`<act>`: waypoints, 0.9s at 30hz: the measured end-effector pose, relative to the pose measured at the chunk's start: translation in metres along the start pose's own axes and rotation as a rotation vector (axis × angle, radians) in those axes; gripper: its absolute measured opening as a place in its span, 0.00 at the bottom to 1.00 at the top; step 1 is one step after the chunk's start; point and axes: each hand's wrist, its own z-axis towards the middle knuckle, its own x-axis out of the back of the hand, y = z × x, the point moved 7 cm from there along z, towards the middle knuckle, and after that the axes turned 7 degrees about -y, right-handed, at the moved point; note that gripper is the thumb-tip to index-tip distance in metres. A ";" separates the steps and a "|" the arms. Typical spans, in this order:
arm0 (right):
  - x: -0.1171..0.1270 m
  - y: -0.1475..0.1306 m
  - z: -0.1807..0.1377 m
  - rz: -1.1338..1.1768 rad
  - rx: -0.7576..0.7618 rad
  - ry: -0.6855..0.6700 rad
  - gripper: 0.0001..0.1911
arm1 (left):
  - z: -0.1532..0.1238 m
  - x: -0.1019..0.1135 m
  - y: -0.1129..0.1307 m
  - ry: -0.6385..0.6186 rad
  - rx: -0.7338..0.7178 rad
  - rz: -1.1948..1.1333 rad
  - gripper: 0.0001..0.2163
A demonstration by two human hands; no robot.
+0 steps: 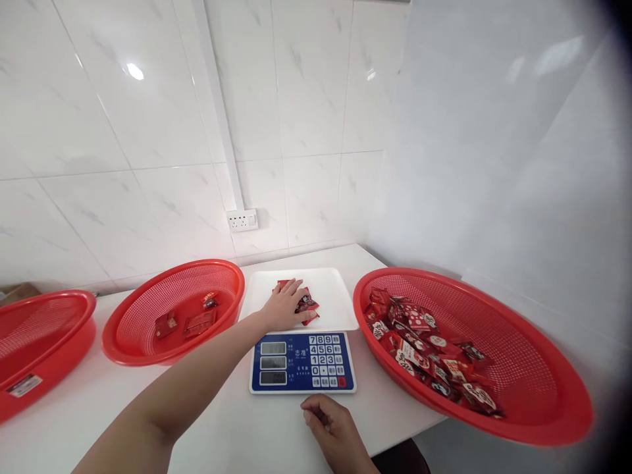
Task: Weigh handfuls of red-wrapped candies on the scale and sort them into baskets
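Observation:
My left hand (285, 305) reaches across the white pan of the electronic scale (336, 289) and lies over a small heap of red snack packets (307, 305), fingers stretched flat on them. My right hand (330, 426) rests on the white table in front of the scale's blue keypad panel (302, 362), fingers curled into a loose fist with nothing showing in it. The red mesh basket on the right (523, 368) holds several red packets (429, 352). The middle red basket (148, 322), left of the scale, holds a few packets (199, 322).
A third red basket (44, 336) sits at the far left edge. White tiled walls close in behind and to the right, with a wall socket (242, 220) above the table. The right basket overhangs the table's front edge.

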 end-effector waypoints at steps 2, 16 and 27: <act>-0.001 0.002 0.000 0.000 -0.005 -0.008 0.10 | -0.004 0.003 -0.004 0.009 0.012 -0.006 0.30; -0.003 0.008 0.000 -0.002 0.005 0.010 0.13 | 0.014 -0.009 -0.016 -0.068 0.254 -0.030 0.38; -0.003 0.003 0.000 -0.045 -0.018 0.009 0.14 | -0.004 0.001 -0.012 -0.163 -0.103 -0.008 0.28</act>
